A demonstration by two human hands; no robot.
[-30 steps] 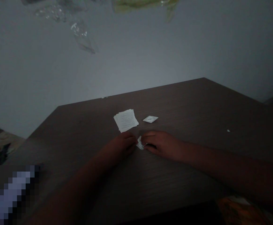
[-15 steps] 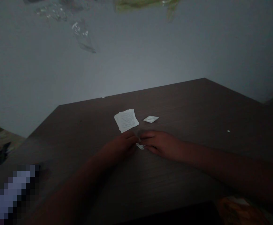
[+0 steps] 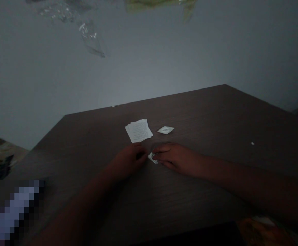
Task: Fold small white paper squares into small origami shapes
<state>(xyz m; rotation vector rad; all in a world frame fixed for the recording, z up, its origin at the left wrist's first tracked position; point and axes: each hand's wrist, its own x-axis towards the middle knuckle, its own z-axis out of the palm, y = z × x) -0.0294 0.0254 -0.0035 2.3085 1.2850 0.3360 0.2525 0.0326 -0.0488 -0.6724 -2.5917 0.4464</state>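
Observation:
A small piece of folded paper (image 3: 152, 157) lies on the brown table between my two hands. My right hand (image 3: 178, 158) rests its fingertips on the paper's right side, gripping it against the tabletop. To the left, my left hand (image 3: 132, 158) is curved, with a dark gap between thumb and fingers and nothing visible in it. Its fingertips are close to the paper's left corner. Just beyond that hand is a stack of square printed paper sheets (image 3: 139, 131). A diamond-shaped folded paper boat (image 3: 166, 130) sits to the right of the stack.
The table (image 3: 202, 116) meets a pale wall (image 3: 149, 61) at its far edge. A tiny white scrap (image 3: 252, 143) lies to the right. At lower left is a pixelated object (image 3: 13, 212). Clear plastic (image 3: 91, 37) hangs on the wall.
My left hand has drawn back slightly to the left from the folded paper and its thumb and fingers have parted, baring more of the paper. My right hand stays on it.

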